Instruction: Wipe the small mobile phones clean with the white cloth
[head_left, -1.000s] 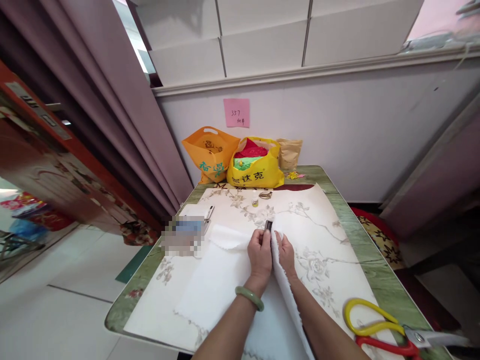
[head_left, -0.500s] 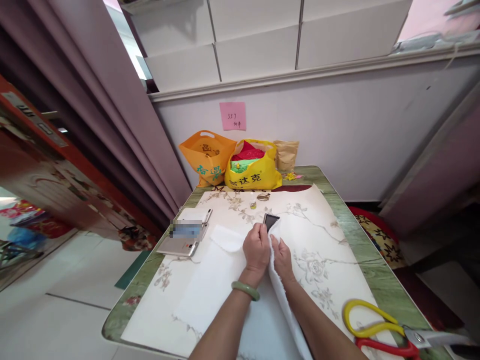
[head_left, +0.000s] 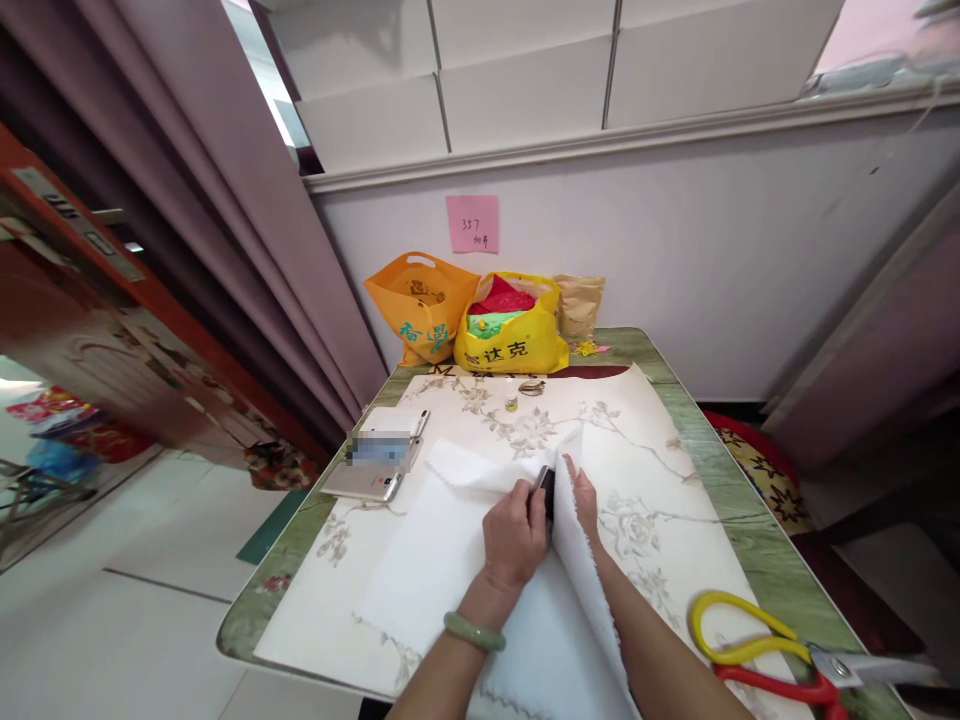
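My left hand [head_left: 514, 530], with a green bangle at the wrist, is closed around a small, dark, flat, phone-like object [head_left: 549, 492]. Much of that object is hidden by the fingers and cloth. A white cloth [head_left: 431, 550] with zigzag-cut edges lies spread under my hands, its right side lifted and folded up against the dark object. My right hand [head_left: 586, 502] grips this raised edge from the outer side, its fingers partly behind the fabric.
Two phones [head_left: 361, 482] lie at the left. Big scissors [head_left: 810, 655] with yellow and red handles rest at the front right. A small bottle [head_left: 511, 400] and glasses [head_left: 532, 387] sit farther back, before an orange bag [head_left: 420, 310], a yellow bag [head_left: 510, 350] and a brown paper bag [head_left: 579, 305].
The dark object has come down and tipped more upright between my hands. My right hand has moved up, raising the cloth's edge and far corner beside it. The view has shifted slightly.
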